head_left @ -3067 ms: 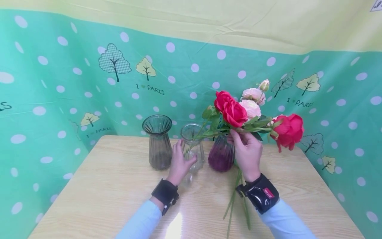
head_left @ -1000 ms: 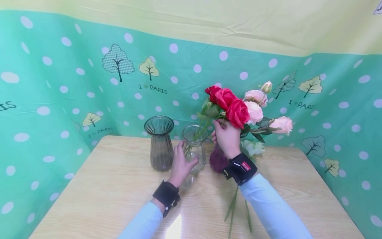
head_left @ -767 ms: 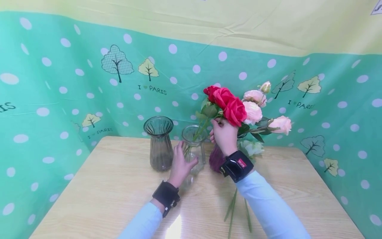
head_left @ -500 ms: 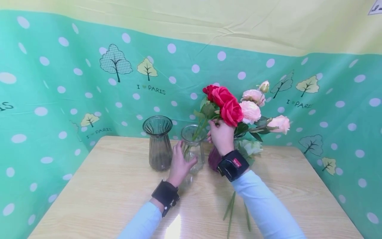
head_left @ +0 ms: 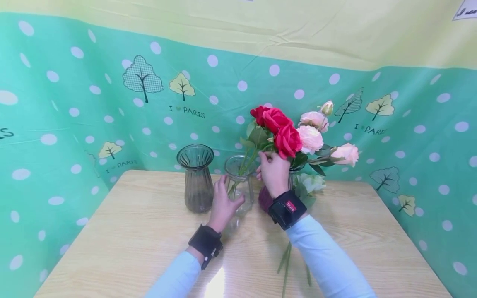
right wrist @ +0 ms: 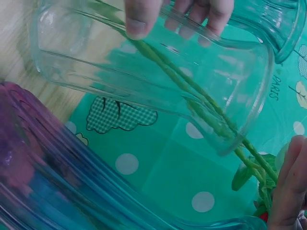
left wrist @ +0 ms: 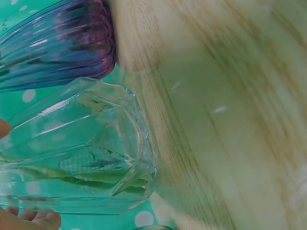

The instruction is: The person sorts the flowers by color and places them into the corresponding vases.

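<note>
Near the back of the table, my left hand (head_left: 225, 205) grips the clear glass vase (head_left: 244, 200), thumb on one side and fingers on the other. The right wrist view shows that thumb (right wrist: 139, 24) against the glass. Green stems (right wrist: 177, 79) run down inside the vase, their lower ends near its base in the left wrist view. My right hand (head_left: 275, 174) pinches these stems just above the rim, beneath a cluster of red roses (head_left: 287, 140) leaning right. My right fingertips are partly hidden by leaves and blooms.
A grey ribbed vase (head_left: 198, 190) stands left of the clear one. To the right is a purple-blue vase (head_left: 265, 200), partly behind my right hand. Pink flowers (head_left: 310, 138) rise behind that hand. A pale flower (head_left: 314, 183) and loose stems (head_left: 286, 263) lie low at the right.
The red roses, earlier stretched out toward the right, now stand more upright in a cluster over the clear vase. My right hand has moved left with them; my left hand stays on the vase.
</note>
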`<state>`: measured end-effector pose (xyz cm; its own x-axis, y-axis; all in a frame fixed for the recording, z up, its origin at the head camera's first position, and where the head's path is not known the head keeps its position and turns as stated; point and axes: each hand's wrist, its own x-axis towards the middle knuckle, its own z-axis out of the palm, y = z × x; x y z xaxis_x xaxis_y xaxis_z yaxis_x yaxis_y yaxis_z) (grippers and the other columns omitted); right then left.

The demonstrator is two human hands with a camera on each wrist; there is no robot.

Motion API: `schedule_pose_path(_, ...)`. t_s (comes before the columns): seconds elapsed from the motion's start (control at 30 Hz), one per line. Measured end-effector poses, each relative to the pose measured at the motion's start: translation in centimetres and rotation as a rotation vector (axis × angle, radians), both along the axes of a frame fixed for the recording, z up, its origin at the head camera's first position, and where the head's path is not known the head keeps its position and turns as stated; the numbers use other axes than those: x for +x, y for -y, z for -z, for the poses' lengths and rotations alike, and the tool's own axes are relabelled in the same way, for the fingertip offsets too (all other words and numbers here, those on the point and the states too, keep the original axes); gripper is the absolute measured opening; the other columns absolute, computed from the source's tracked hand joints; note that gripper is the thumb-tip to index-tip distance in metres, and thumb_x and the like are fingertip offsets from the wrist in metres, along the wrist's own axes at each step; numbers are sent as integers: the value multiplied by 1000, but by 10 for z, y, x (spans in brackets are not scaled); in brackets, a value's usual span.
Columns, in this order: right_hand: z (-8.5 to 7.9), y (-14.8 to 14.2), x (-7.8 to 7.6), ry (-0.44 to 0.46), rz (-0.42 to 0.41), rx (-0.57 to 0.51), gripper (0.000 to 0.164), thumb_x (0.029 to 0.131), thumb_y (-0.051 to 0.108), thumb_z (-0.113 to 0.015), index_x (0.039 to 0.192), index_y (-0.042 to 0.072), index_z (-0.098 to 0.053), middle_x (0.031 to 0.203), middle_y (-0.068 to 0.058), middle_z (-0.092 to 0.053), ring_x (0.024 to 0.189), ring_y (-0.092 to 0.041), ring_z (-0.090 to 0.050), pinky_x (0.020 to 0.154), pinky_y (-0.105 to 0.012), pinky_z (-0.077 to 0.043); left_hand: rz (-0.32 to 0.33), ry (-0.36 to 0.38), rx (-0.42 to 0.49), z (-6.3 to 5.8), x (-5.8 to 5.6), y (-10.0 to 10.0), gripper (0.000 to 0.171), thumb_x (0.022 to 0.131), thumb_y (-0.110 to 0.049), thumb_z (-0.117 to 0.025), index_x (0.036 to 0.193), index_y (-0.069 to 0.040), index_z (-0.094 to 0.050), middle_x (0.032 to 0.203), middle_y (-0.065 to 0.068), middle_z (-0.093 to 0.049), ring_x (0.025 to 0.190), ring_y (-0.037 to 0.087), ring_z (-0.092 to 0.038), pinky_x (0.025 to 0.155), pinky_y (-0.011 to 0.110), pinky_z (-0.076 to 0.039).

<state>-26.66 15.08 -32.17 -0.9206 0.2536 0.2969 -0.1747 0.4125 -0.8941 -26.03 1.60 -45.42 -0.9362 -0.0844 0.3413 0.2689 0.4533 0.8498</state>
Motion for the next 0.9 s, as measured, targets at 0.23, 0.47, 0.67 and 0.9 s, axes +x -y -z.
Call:
schedule_pose_path(0.23, 13, -1, 6, 43, 2, 41, 30, 93, 29, -57, 103, 2, -68, 61, -16, -65, 42, -18, -58, 38, -27, -50, 0, 27, -8, 1, 0, 1, 89, 74, -27, -76, 144, -6, -25, 139, 18, -37, 126, 36, -44, 104, 48, -42)
schedule_pose_path(0.47, 21, -12, 20, 1, 19, 215, 27, 91, 29, -61, 100, 6, -71, 57, -6, -66, 43, -13, -57, 46, -25, -44, 10, 26, -2, -1, 0, 0, 90, 74, -27, -76, 145, -7, -24, 139, 17, -36, 126, 35, -44, 105, 49, -42)
schedule_pose_path(0.67, 28, -29, 30, -39, -20, 194, 25, 90, 25, -62, 94, 3, -72, 56, -9, -65, 38, -9, -55, 44, -23, -47, 11, 33, 10, -2, 0, 0, 90, 74, -25, -77, 145, -6, -24, 140, 17, -36, 126, 34, -45, 104, 50, -42)
schedule_pose_path(0.9, 41, -53, 38, 18, -24, 118, 21, 90, 17, -62, 97, -1, -70, 57, -17, -63, 38, -14, -54, 36, -24, -45, 18, 35, 8, 1, 1, 1, 90, 75, -30, -76, 145, -7, -24, 142, 16, -34, 128, 33, -43, 106, 50, -40)
